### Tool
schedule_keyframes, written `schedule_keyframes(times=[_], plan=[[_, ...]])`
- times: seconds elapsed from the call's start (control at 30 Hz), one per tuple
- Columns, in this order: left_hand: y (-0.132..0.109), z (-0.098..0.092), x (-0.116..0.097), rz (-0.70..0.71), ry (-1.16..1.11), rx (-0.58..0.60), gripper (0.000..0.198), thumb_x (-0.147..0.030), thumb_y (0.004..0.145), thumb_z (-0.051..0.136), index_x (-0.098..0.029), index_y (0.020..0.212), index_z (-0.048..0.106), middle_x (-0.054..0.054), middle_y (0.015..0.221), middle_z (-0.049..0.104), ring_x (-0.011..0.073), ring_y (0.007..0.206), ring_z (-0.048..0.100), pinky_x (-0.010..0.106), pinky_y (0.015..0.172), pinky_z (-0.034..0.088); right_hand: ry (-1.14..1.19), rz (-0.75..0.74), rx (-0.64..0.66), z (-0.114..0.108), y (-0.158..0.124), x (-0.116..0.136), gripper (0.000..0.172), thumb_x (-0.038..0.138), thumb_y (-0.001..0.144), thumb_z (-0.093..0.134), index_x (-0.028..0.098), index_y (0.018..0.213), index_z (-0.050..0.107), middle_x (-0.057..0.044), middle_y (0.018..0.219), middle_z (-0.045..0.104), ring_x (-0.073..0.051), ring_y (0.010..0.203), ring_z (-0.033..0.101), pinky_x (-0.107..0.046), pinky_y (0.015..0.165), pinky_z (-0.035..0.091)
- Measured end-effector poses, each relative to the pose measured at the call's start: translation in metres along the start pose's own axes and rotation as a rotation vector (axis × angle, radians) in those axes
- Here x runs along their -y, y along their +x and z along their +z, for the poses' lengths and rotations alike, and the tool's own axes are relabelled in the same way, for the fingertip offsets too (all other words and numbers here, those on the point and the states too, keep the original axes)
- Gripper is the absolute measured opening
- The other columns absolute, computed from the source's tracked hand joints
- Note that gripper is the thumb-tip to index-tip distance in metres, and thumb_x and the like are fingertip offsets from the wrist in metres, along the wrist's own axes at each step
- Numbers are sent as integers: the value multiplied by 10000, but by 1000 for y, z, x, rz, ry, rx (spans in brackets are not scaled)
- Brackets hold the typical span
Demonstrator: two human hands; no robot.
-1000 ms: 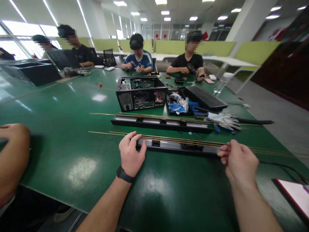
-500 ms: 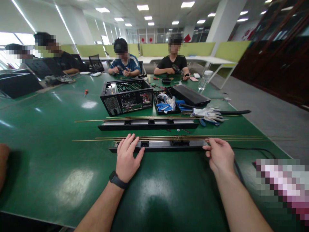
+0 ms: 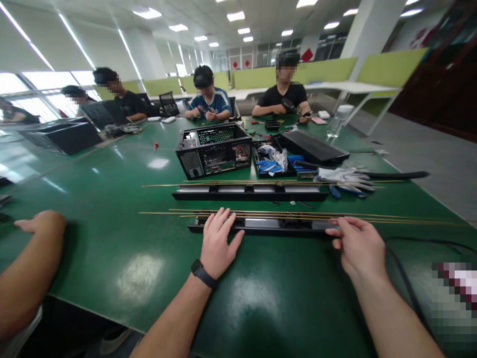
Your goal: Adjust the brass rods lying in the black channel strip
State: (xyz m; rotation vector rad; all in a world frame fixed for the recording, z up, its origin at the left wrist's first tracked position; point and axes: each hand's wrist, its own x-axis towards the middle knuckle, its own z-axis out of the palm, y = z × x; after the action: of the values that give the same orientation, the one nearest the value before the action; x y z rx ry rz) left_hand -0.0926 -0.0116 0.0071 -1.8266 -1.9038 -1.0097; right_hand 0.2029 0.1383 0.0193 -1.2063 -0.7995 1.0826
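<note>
A long black rail (image 3: 261,230) with a pale inner strip lies crosswise before me. Several thin brass-coloured rods (image 3: 268,213) run along its far side and stick out past both ends. My left hand (image 3: 219,246), with a dark watch on the wrist, rests over the rail's left part, fingers stretched across the rods. At the rail's right end my right hand (image 3: 360,248) pinches one of the rods between thumb and fingers; exactly how many it grips is hidden. Behind lies a second black rail (image 3: 242,196) with similar rods along it.
An open black computer case (image 3: 214,151) stands beyond the rails. Right of it are a box with gloves (image 3: 274,161), a black panel (image 3: 313,146) and another glove (image 3: 346,179). A bottle (image 3: 338,122) stands farther back. A co-worker's arm (image 3: 35,263) reaches in from the left.
The view has swung left, so everything sits farther right in the picture. More of the co-worker's arm shows at the left. Both my hands stay at about the same places along the rail.
</note>
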Motion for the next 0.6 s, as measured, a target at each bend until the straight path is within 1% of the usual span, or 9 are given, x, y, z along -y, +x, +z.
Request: schedule_keyframes(times=[0.07,0.23,0.37,0.43,0.53,0.6], plan=[[0,0,-2,-3,-5,8,450,-337,977,647,-211,1405,594,136,1471,621,306,1440,520,539,1216,390,6,3,17,1,-1,0,499,396,574,886,200,901,565,-47,834,697,-162,560,655,-171,305,332],[-1,2,-4,-9,-25,14,436,-341,975,650,-225,1393,606,124,1462,630,299,1440,521,541,1225,385,-7,43,112,4,-3,-2,499,389,550,906,186,902,616,-50,858,694,-177,617,679,-173,313,348],[-1,1,-4,-15,-34,12,436,-342,974,648,-230,1394,605,121,1464,629,300,1445,515,544,1226,386,5,31,55,3,-1,-4,484,373,550,901,189,906,629,-43,843,688,-173,620,675,-171,318,362],[-1,1,-4,-17,-38,15,438,-346,976,645,-224,1395,601,122,1466,627,297,1449,510,543,1228,385,1,41,60,5,-4,-3,499,361,531,903,187,912,634,-49,845,694,-172,623,676,-167,325,372],[-1,0,-5,-16,-47,27,438,-352,982,635,-217,1397,598,131,1470,623,297,1450,509,553,1233,379,-34,75,145,11,-15,0,519,380,517,909,179,921,651,-70,894,706,-189,660,698,-171,338,391],[-1,0,-5,-16,-51,37,438,-353,985,630,-220,1401,597,135,1471,621,303,1449,510,568,1232,377,-50,75,198,14,-21,2,517,411,536,904,177,927,662,-83,942,709,-199,681,710,-177,341,396]])
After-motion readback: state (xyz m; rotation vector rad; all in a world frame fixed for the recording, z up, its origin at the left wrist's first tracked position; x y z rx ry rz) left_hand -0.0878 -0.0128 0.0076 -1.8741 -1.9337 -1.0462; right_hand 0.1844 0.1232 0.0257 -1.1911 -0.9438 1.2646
